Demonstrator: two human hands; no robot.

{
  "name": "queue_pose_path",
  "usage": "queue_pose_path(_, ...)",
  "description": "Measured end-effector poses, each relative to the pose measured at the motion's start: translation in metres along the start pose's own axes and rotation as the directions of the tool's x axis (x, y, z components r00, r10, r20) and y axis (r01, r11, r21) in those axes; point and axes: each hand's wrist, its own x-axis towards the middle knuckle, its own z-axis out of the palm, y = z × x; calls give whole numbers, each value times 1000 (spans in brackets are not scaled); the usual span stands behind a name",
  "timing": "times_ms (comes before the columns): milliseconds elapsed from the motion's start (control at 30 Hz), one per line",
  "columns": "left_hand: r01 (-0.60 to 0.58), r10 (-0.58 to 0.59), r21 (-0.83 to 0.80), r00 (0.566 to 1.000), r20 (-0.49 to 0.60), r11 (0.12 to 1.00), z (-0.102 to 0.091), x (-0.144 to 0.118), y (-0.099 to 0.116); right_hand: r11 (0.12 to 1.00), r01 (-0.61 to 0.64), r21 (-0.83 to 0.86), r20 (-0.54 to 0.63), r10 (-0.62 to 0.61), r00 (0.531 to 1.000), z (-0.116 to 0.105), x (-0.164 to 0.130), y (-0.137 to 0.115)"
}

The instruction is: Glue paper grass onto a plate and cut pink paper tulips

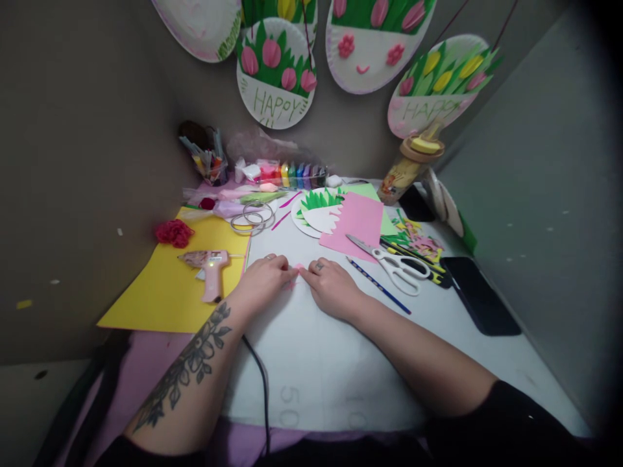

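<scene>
My left hand and my right hand meet over the white table mat, fingertips close together. Between them is a small pink paper piece, mostly covered by the fingers. Both hands are closed, pinching it from either side. Right of my right hand lies a dark blue pencil, with white-handled scissors behind it. A pink paper sheet with a scalloped edge lies beyond the hands. To the left, a pink hot glue gun rests on yellow card.
Paper plates with tulips hang on the wall. At the back stand a pen holder and a lidded cup. Wire rings, red yarn and a phone lie around; a black cable crosses the front.
</scene>
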Motion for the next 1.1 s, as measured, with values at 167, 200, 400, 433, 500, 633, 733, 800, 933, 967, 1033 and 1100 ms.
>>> queue_pose_path(167,-7,8,-2,1000,12,1000,0,-1,-1,1000,3,2,-4,-3,1000,0,0,2)
queue_pose_path(200,-7,7,-5,1000,11,1000,0,-2,0,1000,5,4,-6,-5,1000,0,0,2)
queue_pose_path(400,-9,9,-27,1000,-14,1000,2,-2,2,1000,8,24,-16,-8,1000,2,0,4)
queue_pose_path(433,-8,8,-33,1000,-14,999,2,-1,2,1000,9,24,-14,-8,1000,3,0,4)
queue_pose_path(500,-15,15,-47,1000,-7,999,2,-1,1,1000,9,23,-13,-9,1000,3,0,4)
queue_pose_path(633,-18,18,-80,1000,-2,997,3,-2,0,1000,14,24,-23,-13,1000,5,-1,4)
queue_pose_path(733,4,-3,-99,1000,4,995,2,-2,0,1000,17,19,-34,-16,999,6,-1,4)
queue_pose_path(800,12,-11,-104,1000,10,995,2,-2,0,1000,16,12,-38,-15,999,6,-1,4)
queue_pose_path(933,0,1,-109,1000,2,994,2,-1,0,1000,21,4,-32,-21,999,6,-1,4)
queue_pose_path(967,4,-4,-114,1000,-1,993,3,-1,0,1000,22,2,-31,-22,999,6,0,4)
queue_pose_path(1033,12,-12,-123,1000,-1,992,3,-1,0,1000,24,-6,-30,-24,999,5,0,3)
queue_pose_path(1100,17,-18,-125,1000,-6,992,3,-2,0,1000,24,-15,-29,-25,999,5,0,3)
